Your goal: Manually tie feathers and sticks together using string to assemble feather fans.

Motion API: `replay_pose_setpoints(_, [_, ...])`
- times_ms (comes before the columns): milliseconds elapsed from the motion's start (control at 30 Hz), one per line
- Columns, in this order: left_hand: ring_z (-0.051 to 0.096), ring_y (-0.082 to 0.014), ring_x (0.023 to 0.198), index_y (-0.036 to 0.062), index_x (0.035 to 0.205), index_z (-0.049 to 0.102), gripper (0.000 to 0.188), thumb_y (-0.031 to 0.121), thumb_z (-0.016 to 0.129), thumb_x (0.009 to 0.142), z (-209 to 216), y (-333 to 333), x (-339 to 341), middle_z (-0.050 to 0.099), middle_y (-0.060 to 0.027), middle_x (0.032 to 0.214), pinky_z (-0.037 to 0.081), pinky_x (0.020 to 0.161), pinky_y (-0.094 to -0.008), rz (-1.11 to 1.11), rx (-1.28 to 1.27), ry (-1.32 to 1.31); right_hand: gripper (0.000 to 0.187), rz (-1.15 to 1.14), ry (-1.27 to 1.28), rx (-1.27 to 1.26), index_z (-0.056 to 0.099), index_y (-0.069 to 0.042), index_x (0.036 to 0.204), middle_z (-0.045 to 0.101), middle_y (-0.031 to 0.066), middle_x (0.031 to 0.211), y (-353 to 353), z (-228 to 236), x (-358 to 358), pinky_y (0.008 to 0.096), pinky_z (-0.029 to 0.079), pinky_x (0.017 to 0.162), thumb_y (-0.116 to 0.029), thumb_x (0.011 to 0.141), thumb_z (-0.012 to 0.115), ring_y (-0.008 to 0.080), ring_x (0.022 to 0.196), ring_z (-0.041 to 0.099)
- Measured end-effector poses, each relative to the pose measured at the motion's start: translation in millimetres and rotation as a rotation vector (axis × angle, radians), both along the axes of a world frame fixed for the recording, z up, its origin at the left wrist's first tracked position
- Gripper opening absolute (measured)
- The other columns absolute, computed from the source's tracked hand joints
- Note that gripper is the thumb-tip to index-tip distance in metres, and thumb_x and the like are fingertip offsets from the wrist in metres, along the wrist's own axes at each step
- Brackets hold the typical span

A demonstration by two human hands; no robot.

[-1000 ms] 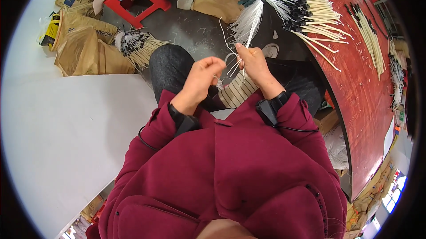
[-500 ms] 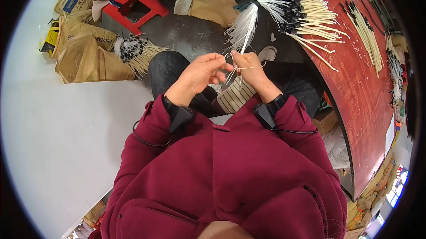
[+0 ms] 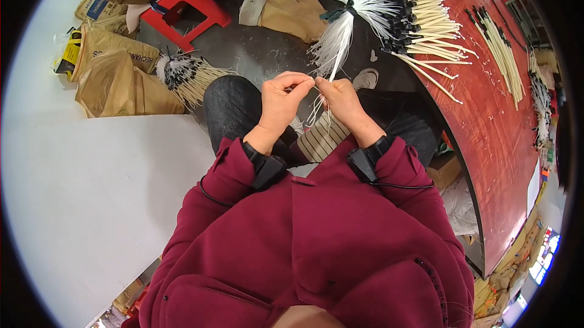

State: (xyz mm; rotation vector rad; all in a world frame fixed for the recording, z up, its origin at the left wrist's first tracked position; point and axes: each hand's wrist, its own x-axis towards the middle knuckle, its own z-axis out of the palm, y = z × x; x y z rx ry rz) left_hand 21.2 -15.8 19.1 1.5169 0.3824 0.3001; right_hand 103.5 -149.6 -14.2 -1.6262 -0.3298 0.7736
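A bundle of thin white strings [image 3: 336,39] hangs off the table's edge in front of me, bound near its top by a dark tie [image 3: 349,4]. Above the tie the strings fan out to many cream sticks [image 3: 429,30] with black ends. My right hand [image 3: 345,103] is closed around the narrow lower end of the strings. Thumb and forefinger of my left hand [image 3: 281,101] pinch a strand right beside the right thumb. Loose string ends [image 3: 316,109] dangle below the two hands, over a striped cloth [image 3: 324,136] at my lap.
The curved red tabletop [image 3: 480,121] is at my right, with a separate row of cream sticks [image 3: 502,54]. A white surface [image 3: 91,188] lies left. Beyond it are brown sacks [image 3: 118,84], another stick bundle [image 3: 188,75] and a red stool [image 3: 185,14]. Brown paper [image 3: 292,11] is on the floor.
My left hand has risen and closed into a pinch by the right thumb. The loop of strand that stood out around my right hand is no longer visible. The right hand has barely moved.
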Motion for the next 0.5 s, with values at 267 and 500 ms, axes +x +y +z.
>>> replay_pose_setpoints(267, [0.061,-0.0241,0.067,0.0048,0.085,0.066,0.014,0.003,0.068,0.071,-4.1,7.9,-7.1,0.065,-0.0067,0.085,0.049,0.059,-0.0292,-0.166,0.99,-0.233,0.051,0.039,0.008,-0.002,0.054,-0.002,0.052,0.052,0.0014,0.049,0.3,-1.7,4.1,0.0259,0.037,0.045,-0.034,0.091,0.053,0.008,0.045,0.046])
replay_pose_setpoints(500, [0.063,-0.0201,0.064,0.0029,0.084,0.061,0.012,0.001,0.066,0.073,-0.7,6.0,-4.7,0.064,-0.0073,0.077,0.049,0.058,-0.0272,-0.168,0.943,-0.176,0.05,0.054,0.046,0.02,0.055,-0.002,0.053,0.052,0.0012,0.05,0.5,1.4,3.2,0.0254,0.038,0.046,-0.034,0.091,0.053,0.0077,0.046,0.046])
